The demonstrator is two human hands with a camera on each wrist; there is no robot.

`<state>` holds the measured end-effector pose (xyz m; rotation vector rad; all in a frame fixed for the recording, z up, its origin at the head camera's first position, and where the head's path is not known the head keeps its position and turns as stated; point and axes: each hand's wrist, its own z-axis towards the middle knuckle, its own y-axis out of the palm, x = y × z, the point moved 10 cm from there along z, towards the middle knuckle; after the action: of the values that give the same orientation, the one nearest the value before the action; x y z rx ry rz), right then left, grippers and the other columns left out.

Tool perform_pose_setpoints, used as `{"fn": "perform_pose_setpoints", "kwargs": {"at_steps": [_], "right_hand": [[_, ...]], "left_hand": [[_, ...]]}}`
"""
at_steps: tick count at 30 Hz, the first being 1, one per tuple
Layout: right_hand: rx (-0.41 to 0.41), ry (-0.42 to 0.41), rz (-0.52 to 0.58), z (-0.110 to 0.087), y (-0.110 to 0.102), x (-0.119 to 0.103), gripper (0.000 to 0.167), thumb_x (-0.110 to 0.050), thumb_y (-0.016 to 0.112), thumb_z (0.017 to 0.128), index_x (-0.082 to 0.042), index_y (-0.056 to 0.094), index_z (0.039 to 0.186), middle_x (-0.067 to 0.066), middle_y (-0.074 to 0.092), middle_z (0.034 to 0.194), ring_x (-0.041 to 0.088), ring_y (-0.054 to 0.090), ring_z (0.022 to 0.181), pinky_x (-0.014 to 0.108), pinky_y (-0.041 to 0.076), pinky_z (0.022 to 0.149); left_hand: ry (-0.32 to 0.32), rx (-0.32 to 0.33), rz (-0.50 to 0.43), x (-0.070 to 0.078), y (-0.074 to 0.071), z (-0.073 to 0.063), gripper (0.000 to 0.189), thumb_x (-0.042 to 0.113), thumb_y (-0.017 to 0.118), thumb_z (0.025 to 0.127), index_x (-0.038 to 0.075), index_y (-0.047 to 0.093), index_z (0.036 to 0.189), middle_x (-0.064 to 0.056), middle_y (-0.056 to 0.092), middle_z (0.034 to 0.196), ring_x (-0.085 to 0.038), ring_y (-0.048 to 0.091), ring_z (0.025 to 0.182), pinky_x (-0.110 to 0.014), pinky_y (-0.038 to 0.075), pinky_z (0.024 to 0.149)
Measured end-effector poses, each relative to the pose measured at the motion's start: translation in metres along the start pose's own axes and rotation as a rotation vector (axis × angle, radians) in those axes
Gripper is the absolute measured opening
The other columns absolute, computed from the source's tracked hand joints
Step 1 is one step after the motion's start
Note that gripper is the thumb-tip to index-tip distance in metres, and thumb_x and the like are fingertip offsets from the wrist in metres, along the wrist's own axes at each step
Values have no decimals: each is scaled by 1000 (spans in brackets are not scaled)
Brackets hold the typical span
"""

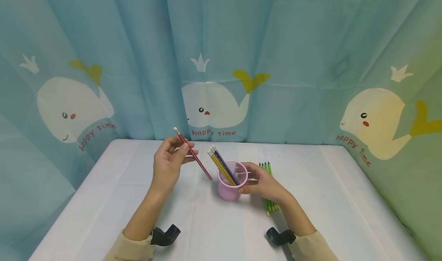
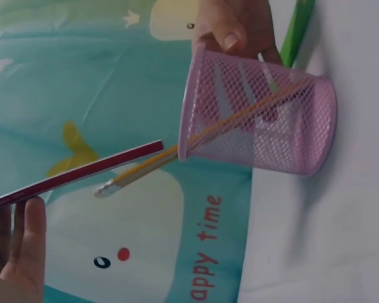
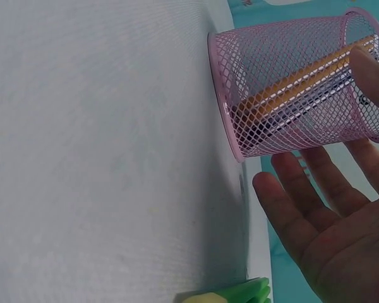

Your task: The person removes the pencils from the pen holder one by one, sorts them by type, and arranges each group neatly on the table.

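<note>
My left hand [image 1: 166, 169] pinches a red pencil [image 1: 201, 164] between thumb and fingers. Its white eraser end points up, and its lower end hangs just left of a pink mesh pencil cup [image 1: 228, 194]. With thumb and fingers at the rim and side, my right hand [image 1: 264, 184] holds the cup upright on the table. Yellow pencils [image 1: 220, 166] and dark blue pencils [image 1: 226, 167] lean left inside it, eraser ends up. The left wrist view shows the red pencil [image 2: 107, 165] beside the cup's mouth. Fingers of the right hand spread along the mesh in the right wrist view.
Several green pencils [image 1: 271, 205] lie on the white table [image 1: 207, 230], partly hidden under the right hand and forearm. A blue curtain [image 1: 293, 111] with whale prints hangs behind the table's far edge. Black wrist mounts [image 1: 165, 236] sit at both sleeves.
</note>
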<state>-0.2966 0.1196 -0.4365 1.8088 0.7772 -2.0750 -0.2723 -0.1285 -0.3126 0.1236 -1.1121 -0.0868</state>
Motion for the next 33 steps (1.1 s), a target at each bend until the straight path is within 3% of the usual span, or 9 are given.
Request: {"fn": "perform_pose_setpoints", "kwargs": {"at_steps": [5, 16, 24, 33], "right_hand": [[2, 1, -1, -1, 0, 1, 74, -6, 83, 77, -6, 48, 143, 18, 55, 138, 41, 55, 124, 42, 52, 103], [-6, -9, 14, 1, 1, 0, 74, -5, 83, 77, -6, 49, 143, 18, 54, 138, 43, 54, 124, 34, 54, 100], [1, -2, 2, 1, 0, 0, 74, -6, 84, 77, -6, 49, 143, 18, 55, 138, 41, 55, 123, 35, 54, 100], [4, 13, -10, 1, 0, 1, 76, -7, 84, 77, -5, 48, 143, 17, 56, 137, 40, 56, 122, 38, 54, 101]], "left_hand": [[-104, -10, 31, -13, -5, 3, 15, 4, 56, 101, 1, 53, 115, -15, 66, 106, -22, 73, 85, -38, 63, 78], [-357, -52, 158, -66, -21, 5, 25, 15, 62, 99, 1, 52, 118, -12, 65, 106, -17, 72, 82, -33, 63, 74], [-465, -189, 280, -97, -22, 0, 29, 14, 66, 97, -4, 55, 117, -8, 68, 99, -18, 69, 79, -31, 63, 69], [-562, -231, 377, -126, -30, -8, 26, 11, 64, 96, -3, 56, 117, -26, 66, 107, -17, 67, 74, -28, 60, 62]]}}
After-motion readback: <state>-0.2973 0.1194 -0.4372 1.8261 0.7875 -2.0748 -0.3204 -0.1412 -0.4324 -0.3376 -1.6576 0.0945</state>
